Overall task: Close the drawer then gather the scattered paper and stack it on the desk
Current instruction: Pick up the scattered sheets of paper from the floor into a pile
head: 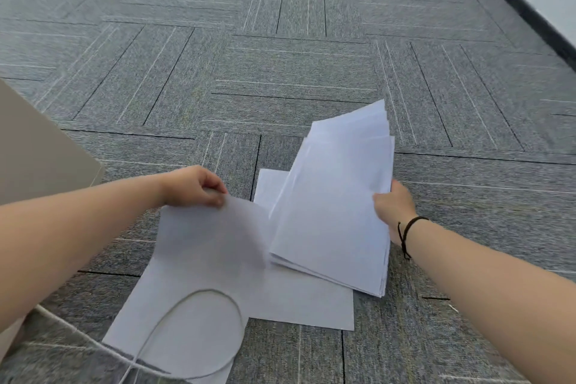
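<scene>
My right hand (393, 207) grips a stack of white paper sheets (336, 206) by its right edge and holds it tilted above the carpet. My left hand (194, 185) pinches the top corner of a single white sheet (205, 246), lifting it off the floor. Another white sheet (299, 299) lies flat on the carpet beneath both. No drawer is in view.
Grey carpet tiles (280, 65) cover the floor. A beige furniture panel (37, 146) stands at the left edge. A white cord (174, 318) loops across the bottom of the view, close to the camera. A wall with a dark baseboard (523, 6) runs along the upper right.
</scene>
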The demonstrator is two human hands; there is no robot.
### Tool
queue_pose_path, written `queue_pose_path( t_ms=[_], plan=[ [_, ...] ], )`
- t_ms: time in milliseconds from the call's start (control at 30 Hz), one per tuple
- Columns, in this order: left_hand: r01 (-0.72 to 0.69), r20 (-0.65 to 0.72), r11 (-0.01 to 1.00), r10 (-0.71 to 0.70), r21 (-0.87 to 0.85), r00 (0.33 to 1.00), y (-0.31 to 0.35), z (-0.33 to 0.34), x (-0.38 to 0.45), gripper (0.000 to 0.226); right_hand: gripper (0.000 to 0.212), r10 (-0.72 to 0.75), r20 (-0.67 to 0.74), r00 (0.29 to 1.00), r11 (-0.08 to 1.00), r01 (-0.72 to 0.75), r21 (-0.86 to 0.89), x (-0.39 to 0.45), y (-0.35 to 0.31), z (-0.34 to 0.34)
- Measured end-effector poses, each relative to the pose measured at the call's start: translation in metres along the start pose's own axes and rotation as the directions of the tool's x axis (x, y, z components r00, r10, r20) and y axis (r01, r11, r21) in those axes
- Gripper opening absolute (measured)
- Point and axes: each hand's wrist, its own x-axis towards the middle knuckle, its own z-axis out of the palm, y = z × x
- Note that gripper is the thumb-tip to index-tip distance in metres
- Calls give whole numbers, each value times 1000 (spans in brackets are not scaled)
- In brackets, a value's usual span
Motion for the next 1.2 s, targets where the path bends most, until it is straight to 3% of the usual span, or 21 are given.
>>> queue_pose_path(
  t_ms=[100,200,333,433,600,800,867,933,1033,1200],
  plan=[
    [-21,-26,968,15,-251,1000,12,-1,2,9,44,-5,10,1000,999,4,50,7,4,-2],
    [-36,47,849,71,-527,996,30,-6,-1,26,43,-24,3,1000,998,24,50,9,5,4],
    [-31,117,743,146,-669,982,45,-10,2,15,41,-17,30,999,995,14,95,7,1,10],
    [-54,5,800,72,-597,997,49,2,11,14,39,35,171,985,985,-63,161,-3,-2,17],
    [-92,-269,921,-14,-379,963,55,20,33,19,28,97,430,898,988,-138,65,-24,2,38],
    [-45,-378,939,-94,-342,921,64,33,51,5,25,183,480,858,968,-243,65,-27,12,55],
    [-23,-395,934,-128,-357,909,66,36,56,4,43,234,489,840,955,-293,47,-26,14,56],
    [-27,-412,935,-130,-353,902,68,39,59,2,55,189,510,839,975,-221,1,-25,17,57],
    [-30,-408,928,-133,-370,903,67,42,66,5,30,84,478,874,996,-84,-22,-28,23,59],
    [139,-468,985,-172,-105,867,62,41,61,82,24,70,284,956,997,-72,-2,-26,18,60]
  ],
)
